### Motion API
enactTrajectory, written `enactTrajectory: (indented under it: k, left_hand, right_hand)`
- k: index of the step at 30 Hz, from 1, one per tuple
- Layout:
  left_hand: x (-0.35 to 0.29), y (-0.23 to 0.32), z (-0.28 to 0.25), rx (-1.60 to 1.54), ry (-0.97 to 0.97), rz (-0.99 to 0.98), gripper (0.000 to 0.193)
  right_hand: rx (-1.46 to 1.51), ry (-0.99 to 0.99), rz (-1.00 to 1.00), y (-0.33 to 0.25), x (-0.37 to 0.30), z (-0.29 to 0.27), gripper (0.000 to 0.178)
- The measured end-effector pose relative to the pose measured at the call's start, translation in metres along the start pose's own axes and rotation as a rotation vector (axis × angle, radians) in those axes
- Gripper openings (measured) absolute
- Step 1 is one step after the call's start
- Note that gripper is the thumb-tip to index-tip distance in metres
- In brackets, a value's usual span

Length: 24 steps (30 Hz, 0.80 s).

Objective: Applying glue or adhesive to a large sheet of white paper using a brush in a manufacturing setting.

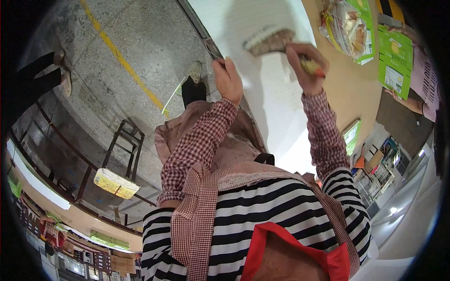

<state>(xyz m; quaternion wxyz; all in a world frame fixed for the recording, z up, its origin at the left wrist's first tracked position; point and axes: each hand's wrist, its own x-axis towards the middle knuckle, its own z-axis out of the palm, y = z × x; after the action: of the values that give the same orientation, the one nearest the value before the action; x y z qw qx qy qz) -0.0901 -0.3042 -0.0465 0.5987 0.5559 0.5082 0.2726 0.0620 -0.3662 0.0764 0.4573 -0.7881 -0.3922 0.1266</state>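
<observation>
My right hand (pixel 307 68) is closed around the handle of a wide flat brush (pixel 276 41). The brush has brown bristles with a whitish far edge; a yellow-green and red handle end pokes out of my fist. Its bristles are over a long white sheet (pixel 286 110) on the table, and I cannot tell whether they touch it. At the sheet's left edge is my left hand (pixel 228 80), fingers loosely bent and thumb apart from them, with nothing visible between them.
A clear plastic bag (pixel 347 28) lies on green boxes beyond the sheet. Across the tan table (pixel 356 89), another person in pink holds a green box (pixel 396 58). A dark-framed stool (pixel 122 164) stands on the left floor, near another person's legs (pixel 37 82).
</observation>
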Motion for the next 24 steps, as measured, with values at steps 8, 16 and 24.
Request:
enactTrajectory:
  k: [8,16,24]
  left_hand:
    - [-0.027,-0.010,0.008,0.065,0.050,0.033,0.036]
    - [-0.027,-0.013,0.019,0.106,0.102,0.095,0.038]
    - [-0.028,-0.013,0.015,0.146,0.070,0.001,0.043]
  right_hand:
    - [-0.117,0.007,0.160,-0.023,-0.076,-0.044,0.005]
    - [0.016,-0.018,-0.119,0.003,-0.061,-0.020,0.007]
    - [-0.042,-0.057,-0.082,-0.008,-0.091,-0.042,0.007]
